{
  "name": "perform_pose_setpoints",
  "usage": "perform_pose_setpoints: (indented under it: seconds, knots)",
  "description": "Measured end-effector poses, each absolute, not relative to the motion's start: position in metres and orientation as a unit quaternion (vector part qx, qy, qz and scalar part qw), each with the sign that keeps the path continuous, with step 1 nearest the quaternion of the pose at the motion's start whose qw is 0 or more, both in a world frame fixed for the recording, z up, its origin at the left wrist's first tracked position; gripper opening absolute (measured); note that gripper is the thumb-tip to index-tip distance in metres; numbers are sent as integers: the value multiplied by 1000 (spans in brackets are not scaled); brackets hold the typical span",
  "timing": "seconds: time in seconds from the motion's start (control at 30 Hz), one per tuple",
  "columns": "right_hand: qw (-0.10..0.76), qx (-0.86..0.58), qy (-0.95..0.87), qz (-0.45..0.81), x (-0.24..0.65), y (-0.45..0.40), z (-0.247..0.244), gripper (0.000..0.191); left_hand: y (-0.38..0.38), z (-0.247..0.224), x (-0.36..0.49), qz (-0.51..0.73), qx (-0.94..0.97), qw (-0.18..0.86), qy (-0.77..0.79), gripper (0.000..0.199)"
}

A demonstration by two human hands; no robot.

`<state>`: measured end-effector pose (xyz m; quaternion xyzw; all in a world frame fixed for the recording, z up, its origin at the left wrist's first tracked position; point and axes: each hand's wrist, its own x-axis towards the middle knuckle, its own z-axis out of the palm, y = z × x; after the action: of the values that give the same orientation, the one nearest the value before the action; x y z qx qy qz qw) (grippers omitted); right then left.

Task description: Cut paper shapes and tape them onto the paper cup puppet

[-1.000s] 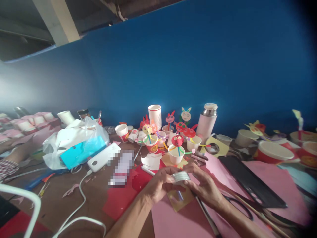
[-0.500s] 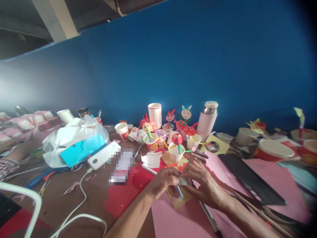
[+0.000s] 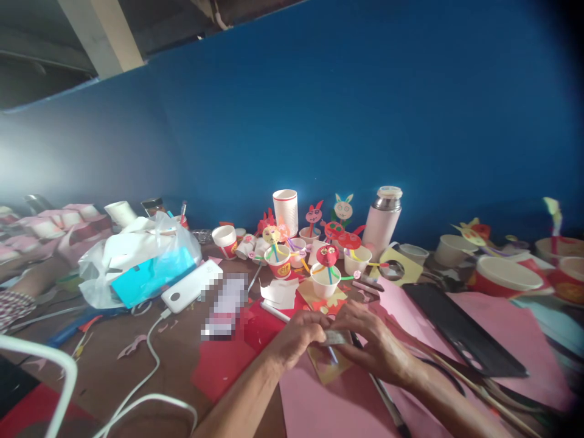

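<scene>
Between my hands is a small greyish flat piece [image 3: 337, 338], its exact nature unclear. My left hand [image 3: 301, 334] pinches its left end between thumb and fingers. My right hand [image 3: 374, 340] has its fingers bent around the piece's right end. Just below it a thin bluish-white stick [image 3: 333, 355] shows over a yellow paper piece [image 3: 326, 372]. Pink paper [image 3: 337, 407] lies beneath my hands. Right behind them stands a white paper cup [image 3: 325, 285] with a red paper face [image 3: 327, 255] on a stick.
More decorated cups and a pink thermos [image 3: 381, 225] stand at the back. A black phone-like slab [image 3: 465, 331] lies right. On the left are a plastic bag [image 3: 95, 274], a white power bank [image 3: 191, 287] with its cable, and another person's checkered sleeve [image 3: 16, 307].
My right hand has shifted slightly, and more of the grey piece shows between my hands. The things on the table look the same.
</scene>
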<state>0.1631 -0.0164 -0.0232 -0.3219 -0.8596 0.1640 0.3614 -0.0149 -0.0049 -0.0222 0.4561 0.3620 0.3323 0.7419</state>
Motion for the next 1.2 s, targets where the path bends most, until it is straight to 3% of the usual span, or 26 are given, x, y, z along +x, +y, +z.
perform_pose_setpoints:
  seconds: [0.97, 1.2]
  knots:
    - [308, -329, -871, 194, 165, -17, -17, 18, -5, -23, -13, 333, 427, 749, 381, 11]
    - [332, -325, -868, 174, 170, -13, -22, 16, -4, -21, -16, 326, 429, 765, 352, 18]
